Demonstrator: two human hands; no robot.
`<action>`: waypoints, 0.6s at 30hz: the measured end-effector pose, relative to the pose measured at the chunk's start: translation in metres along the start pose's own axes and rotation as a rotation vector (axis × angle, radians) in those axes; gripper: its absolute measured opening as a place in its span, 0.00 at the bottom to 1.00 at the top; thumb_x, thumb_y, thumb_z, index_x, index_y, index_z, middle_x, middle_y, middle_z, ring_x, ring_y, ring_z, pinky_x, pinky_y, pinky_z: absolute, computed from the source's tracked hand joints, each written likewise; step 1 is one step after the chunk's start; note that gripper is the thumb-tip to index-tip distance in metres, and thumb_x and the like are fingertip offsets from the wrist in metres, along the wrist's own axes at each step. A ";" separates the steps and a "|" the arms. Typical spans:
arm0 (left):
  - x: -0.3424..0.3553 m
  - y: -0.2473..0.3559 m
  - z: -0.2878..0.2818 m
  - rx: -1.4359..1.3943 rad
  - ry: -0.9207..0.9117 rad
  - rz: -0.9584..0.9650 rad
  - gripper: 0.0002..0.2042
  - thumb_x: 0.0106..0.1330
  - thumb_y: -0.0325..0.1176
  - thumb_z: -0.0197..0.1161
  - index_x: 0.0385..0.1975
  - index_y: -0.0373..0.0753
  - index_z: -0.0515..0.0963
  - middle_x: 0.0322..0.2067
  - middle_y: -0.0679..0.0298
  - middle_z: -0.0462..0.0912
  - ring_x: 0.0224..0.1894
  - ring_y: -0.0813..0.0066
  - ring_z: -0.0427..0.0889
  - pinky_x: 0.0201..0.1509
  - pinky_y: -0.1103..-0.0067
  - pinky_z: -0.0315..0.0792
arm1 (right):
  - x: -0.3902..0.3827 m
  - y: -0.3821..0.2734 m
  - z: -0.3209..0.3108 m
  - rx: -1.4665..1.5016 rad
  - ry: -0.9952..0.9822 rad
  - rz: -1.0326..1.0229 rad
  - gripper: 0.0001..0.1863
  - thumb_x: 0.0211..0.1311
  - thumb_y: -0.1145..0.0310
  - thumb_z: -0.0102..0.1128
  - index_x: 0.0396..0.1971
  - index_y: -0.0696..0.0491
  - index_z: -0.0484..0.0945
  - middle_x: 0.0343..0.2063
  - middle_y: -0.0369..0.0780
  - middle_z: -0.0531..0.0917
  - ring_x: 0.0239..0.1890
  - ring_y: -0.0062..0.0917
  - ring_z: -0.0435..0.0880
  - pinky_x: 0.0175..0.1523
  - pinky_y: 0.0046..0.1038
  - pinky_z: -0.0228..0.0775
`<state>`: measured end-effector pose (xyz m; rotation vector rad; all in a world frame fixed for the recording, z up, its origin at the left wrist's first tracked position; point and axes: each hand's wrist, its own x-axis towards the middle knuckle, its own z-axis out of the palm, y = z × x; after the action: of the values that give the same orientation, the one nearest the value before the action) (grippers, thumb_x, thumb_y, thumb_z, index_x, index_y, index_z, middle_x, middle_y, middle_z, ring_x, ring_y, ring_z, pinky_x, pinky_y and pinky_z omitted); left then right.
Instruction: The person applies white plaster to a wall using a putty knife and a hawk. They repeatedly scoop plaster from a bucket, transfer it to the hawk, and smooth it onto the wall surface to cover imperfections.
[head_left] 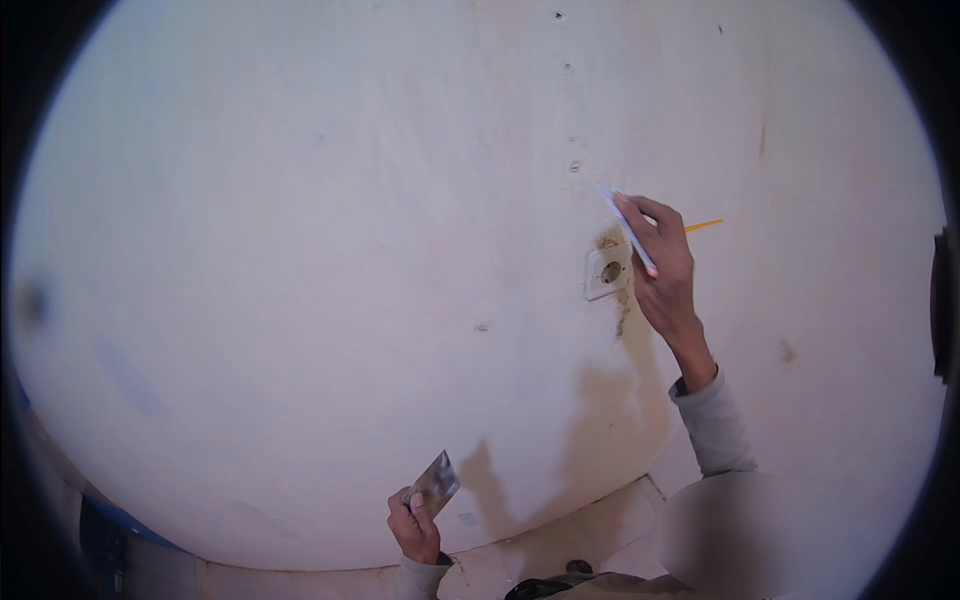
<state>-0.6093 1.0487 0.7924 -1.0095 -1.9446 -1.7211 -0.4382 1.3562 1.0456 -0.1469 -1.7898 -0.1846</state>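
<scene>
A pale wall fills most of the view. My right hand [665, 255] is raised at the wall, its fingers closed around a flat, thin tool with a long whitish edge [632, 232], which looks like a wide putty knife. That edge lies slanted, just above and right of a white wall socket [604, 274]. Past the back of the hand sticks a thin yellow strip [704, 226]; whether it belongs to the tool I cannot tell. Low down, my left hand [414, 526] grips a putty knife [438, 482] by its lower end, the shiny metal blade pointing up and right.
Brown stains surround the socket. Small holes run up the wall above it, the nearest a round patch [575, 167]; another mark [482, 328] lies lower left. Tiled floor [560, 545] meets the wall below. A dark object [940, 305] stands at the right rim.
</scene>
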 end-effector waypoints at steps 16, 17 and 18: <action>-0.032 -0.024 0.015 -0.202 -0.010 -0.333 0.09 0.73 0.33 0.49 0.36 0.31 0.68 0.28 0.57 0.77 0.31 0.76 0.73 0.36 0.77 0.70 | 0.002 0.034 0.041 -0.282 -0.185 -0.261 0.36 0.44 0.83 0.57 0.60 0.57 0.68 0.51 0.44 0.72 0.53 0.38 0.71 0.50 0.36 0.68; -0.028 -0.017 0.012 -0.200 -0.011 -0.340 0.09 0.73 0.33 0.49 0.36 0.31 0.68 0.28 0.57 0.77 0.31 0.76 0.73 0.36 0.77 0.70 | 0.018 0.022 0.039 -0.238 -0.104 -0.233 0.35 0.45 0.83 0.57 0.60 0.57 0.68 0.51 0.44 0.72 0.52 0.39 0.71 0.50 0.36 0.69; -0.024 -0.013 0.010 -0.201 -0.022 -0.339 0.09 0.73 0.32 0.49 0.36 0.31 0.69 0.28 0.57 0.77 0.31 0.76 0.73 0.36 0.77 0.69 | 0.030 0.016 0.038 -0.204 -0.018 -0.198 0.34 0.45 0.84 0.56 0.60 0.58 0.68 0.50 0.45 0.73 0.52 0.39 0.72 0.49 0.36 0.69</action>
<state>-0.6002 1.0520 0.7656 -0.7975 -2.0837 -2.1319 -0.4784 1.3797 1.0675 -0.1163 -1.8000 -0.5100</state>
